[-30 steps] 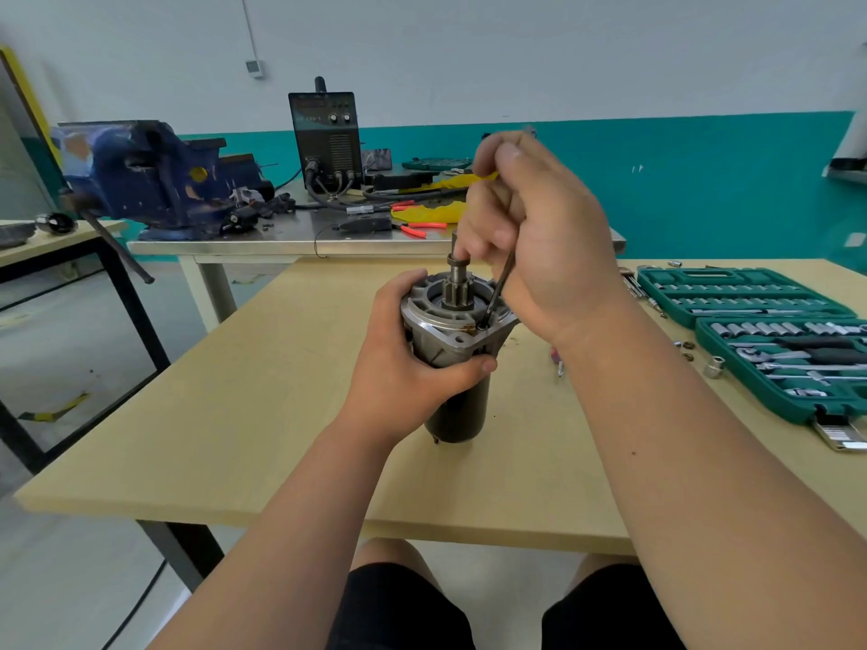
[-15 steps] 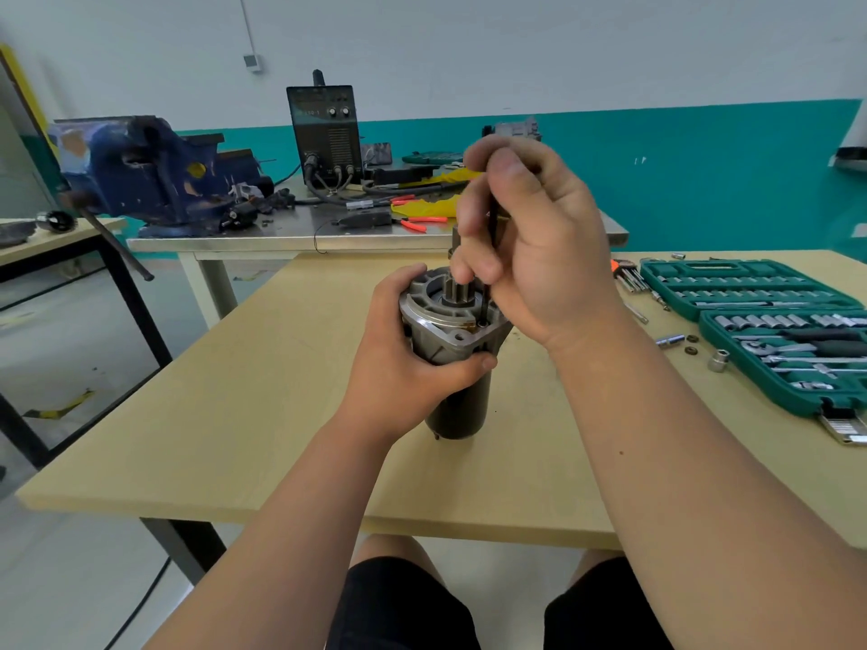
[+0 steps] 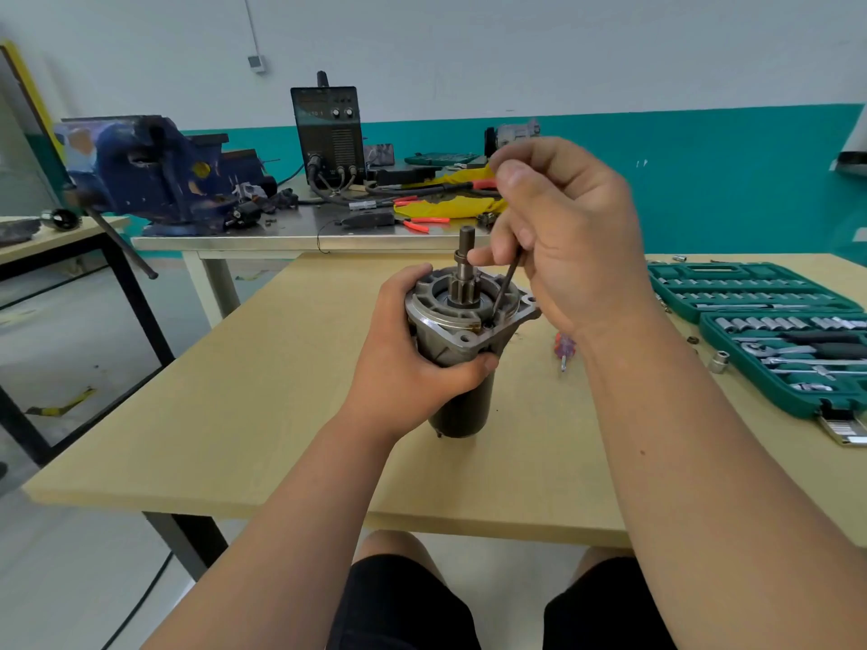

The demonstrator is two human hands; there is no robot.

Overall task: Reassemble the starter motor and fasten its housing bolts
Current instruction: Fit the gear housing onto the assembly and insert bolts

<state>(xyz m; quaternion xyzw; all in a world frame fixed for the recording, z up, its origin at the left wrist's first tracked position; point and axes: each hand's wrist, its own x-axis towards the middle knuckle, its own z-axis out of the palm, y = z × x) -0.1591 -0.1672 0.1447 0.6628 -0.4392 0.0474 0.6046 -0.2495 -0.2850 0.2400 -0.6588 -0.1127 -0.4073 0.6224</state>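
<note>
Starter motor (image 3: 451, 334), just one, gripped by left hand (image 3: 402, 373); right hand (image 3: 573, 236) pinches one thin rod (image 3: 506, 288).

Workshop: bench vise (image 3: 150, 171), welder (image 3: 328, 129), socket sets (image 3: 769, 321).

left hand (image 3: 408, 368): fingers wrapped round starter motor (image 3: 462, 342) | right hand (image 3: 572, 241): raised, fingers pinching thin rod (image 3: 506, 288)
</note>
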